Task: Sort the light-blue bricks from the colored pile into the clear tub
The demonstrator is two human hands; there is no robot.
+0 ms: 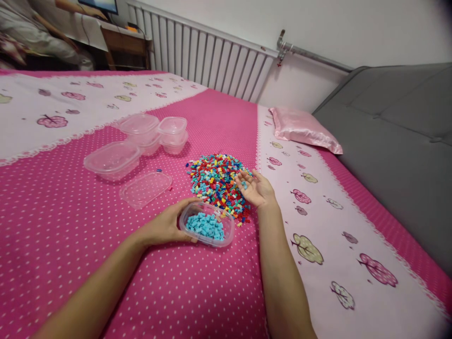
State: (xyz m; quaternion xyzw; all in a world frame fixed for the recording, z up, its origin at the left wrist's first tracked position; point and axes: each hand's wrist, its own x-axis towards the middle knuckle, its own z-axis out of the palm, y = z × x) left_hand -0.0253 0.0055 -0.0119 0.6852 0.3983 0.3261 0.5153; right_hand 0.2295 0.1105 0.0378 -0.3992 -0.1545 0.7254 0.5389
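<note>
The left hand (pixel 172 227) grips a clear container (pixel 229 235) of turquoise bricks (pixel 205 226) beside the mixed pile (pixel 217 176) on the bed (pixel 169 287). The right hand (pixel 257 190), palm up and loosely open, bears small bluish pieces (pixel 244 185).

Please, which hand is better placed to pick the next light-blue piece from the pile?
Probably the right hand: it is open, palm up, at the edge of the pile. The left hand holds the clear container.

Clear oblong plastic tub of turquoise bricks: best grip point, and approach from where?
Probably the left end of the clear oblong plastic tub, coming from the left. That short end is narrow enough for the bare left hand to span, and the open top stays uncovered beside the multicoloured brick pile.
</note>
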